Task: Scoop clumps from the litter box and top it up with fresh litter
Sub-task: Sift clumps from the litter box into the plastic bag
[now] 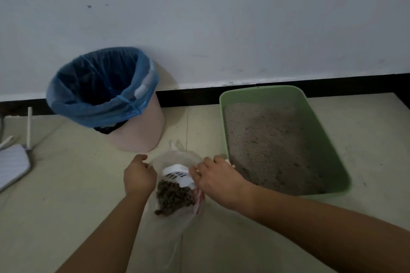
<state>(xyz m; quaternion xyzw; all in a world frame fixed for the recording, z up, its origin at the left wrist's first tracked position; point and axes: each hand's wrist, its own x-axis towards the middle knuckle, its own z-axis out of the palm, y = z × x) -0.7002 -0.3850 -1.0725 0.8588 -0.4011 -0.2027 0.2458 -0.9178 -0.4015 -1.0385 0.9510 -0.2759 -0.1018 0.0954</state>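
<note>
A green litter box (328, 139) filled with grey litter (266, 139) stands on the floor at the right. In front of it lies a clear plastic bag (175, 224) holding a heap of brown clumps (173, 197). My left hand (139, 175) grips the bag's left edge with curled fingers. My right hand (218, 178) grips the handle of a white slotted scoop (178, 174), whose head sits inside the bag's mouth just above the clumps. The scoop's handle is hidden under my fingers.
A pink bin (142, 131) lined with a blue bag (97, 86) stands against the wall, left of the litter box. A white router with antennas (13, 162) lies on the floor at far left. Pale floor tiles spread around; a black skirting runs along the wall.
</note>
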